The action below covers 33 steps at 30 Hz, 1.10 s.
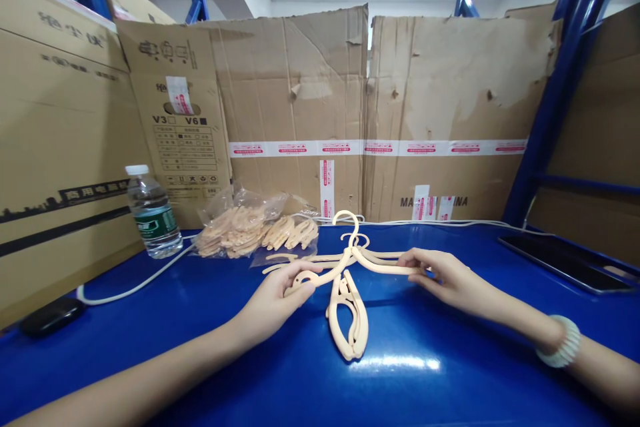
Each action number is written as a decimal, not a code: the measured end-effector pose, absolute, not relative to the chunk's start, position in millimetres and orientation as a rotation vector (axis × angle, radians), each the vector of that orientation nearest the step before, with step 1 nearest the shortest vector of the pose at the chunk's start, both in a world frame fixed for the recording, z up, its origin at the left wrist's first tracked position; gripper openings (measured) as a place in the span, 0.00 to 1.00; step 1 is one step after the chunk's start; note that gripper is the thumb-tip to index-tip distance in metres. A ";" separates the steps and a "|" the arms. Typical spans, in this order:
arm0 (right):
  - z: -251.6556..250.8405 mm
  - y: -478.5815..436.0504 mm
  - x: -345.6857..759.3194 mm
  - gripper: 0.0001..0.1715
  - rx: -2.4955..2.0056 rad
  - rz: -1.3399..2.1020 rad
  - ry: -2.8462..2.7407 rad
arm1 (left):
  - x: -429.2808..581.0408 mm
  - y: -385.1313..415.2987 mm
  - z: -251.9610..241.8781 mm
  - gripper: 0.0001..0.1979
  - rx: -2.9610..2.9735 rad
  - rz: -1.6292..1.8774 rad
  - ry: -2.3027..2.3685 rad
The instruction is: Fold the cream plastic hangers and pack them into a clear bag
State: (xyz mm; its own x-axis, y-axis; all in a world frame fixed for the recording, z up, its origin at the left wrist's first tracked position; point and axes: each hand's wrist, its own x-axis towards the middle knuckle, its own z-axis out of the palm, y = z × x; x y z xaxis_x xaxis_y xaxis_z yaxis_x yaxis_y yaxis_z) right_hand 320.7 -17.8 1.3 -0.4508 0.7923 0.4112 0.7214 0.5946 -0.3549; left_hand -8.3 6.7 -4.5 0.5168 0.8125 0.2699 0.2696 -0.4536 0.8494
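A cream folding clothes hanger (353, 230) is spread out between my two hands, its hook pointing up. My left hand (283, 293) pinches the end of its left arm, while my right hand (443, 275) grips the tip of the right arm. Just below the hanger, a folded hanger (361, 320) of the same colour lies on the blue table (430, 373). Behind the held one, more opened hangers (320, 258) rest on the table, partly hidden by it and by my hands.
Clear plastic bags of folded hangers (235, 227) lie at the back left, beside a water bottle (156, 217). A black mouse-like object (51, 317) and a white cable (135, 295) are at left. At right lies a dark phone or tablet (565, 261). Cardboard panels (295, 100) wall the back.
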 end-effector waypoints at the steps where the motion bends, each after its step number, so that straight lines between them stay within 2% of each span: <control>1: 1.6 -17.2 321.4 0.09 -1.176 0.120 -2.299 | -8.1 7.3 -4.4 0.17 1.957 0.888 0.901; 10: 0.5 -18.7 320.5 0.14 -1.186 -0.582 -2.403 | -6.6 10.5 -4.9 0.22 1.851 0.908 0.993; 16: -2.2 -24.8 316.7 0.13 -1.322 -0.824 -2.366 | -7.6 11.0 -4.6 0.20 1.866 0.927 0.986; 19: -1.1 -26.0 316.6 0.15 -1.363 -0.905 -2.355 | -8.3 9.9 -5.0 0.19 1.885 0.938 0.969; 26: -3.4 -23.8 315.4 0.18 -1.186 -0.881 -2.338 | -7.1 10.9 -5.1 0.20 1.881 0.931 0.992; 29: -5.9 -22.9 314.1 0.18 -1.151 -0.629 -2.257 | -6.1 10.9 -4.4 0.21 1.864 0.939 1.007; 33: -5.6 -21.8 312.4 0.13 -1.092 -0.338 -2.123 | -5.7 9.3 -3.7 0.20 1.840 0.974 0.974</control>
State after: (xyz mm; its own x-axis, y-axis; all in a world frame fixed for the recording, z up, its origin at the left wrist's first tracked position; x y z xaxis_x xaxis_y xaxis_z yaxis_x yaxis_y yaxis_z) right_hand 312.4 -21.8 -5.6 -0.3867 0.6024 0.6983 0.7896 0.6075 -0.0869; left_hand -5.7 9.3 -3.7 0.4021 0.8813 0.2484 0.2487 -0.3662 0.8967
